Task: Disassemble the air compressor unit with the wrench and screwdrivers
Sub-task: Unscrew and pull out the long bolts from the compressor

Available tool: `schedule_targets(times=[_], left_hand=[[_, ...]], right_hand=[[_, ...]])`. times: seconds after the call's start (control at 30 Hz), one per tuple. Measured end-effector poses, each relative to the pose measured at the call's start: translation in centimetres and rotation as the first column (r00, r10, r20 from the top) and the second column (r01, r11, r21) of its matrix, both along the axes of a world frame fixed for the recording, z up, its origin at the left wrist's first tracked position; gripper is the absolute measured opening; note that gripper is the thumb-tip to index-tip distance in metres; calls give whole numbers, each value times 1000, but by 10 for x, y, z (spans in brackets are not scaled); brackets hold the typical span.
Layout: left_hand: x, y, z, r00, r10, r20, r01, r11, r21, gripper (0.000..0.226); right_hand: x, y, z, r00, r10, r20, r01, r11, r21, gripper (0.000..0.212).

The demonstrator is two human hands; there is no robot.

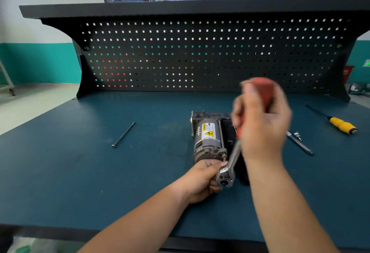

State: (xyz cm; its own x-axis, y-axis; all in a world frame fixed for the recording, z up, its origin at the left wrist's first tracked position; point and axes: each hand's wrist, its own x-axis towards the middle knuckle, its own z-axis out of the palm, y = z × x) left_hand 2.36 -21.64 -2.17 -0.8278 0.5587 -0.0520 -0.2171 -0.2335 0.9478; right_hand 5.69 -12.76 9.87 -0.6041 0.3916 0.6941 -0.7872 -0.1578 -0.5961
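While left hand (202,181) and right hand (262,120) grip the red-handled ratchet wrench (226,177), a long black bolt (123,135) lies nine o'clock of the yellow-labelled grey compressor (208,140).

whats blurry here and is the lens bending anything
Head view: the right hand and the red handle of the wrench it grips are motion-smeared; the compressor, the left hand and the yellow screwdriver are sharp; the shelf bows from wide-angle distortion.

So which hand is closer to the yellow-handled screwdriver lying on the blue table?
Right. The right hand, gripping the red-handled ratchet wrench, is left of the yellow-handled screwdriver; the left hand is farther left, down by the wrench's head.
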Motion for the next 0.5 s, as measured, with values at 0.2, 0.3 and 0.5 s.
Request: schedule_targets(times=[0.2, 0.3, 0.5], left_hand=[[-1, 4, -1, 998, -43, -38, 47, 993, 112, 34], [-1, 4, 1, 998, -60, -37, 64, 992, 112, 37], [0, 1, 2, 996, -72, 47, 68, 994, 91, 28]], right_hand=[[1, 67, -39, 975, 59, 213, 97, 752, -652, 25], [1, 74, -54, 951, 78, 299, 181, 644, -743, 31], [10, 41, -19, 995, -56, 84, 86, 907, -411, 12]])
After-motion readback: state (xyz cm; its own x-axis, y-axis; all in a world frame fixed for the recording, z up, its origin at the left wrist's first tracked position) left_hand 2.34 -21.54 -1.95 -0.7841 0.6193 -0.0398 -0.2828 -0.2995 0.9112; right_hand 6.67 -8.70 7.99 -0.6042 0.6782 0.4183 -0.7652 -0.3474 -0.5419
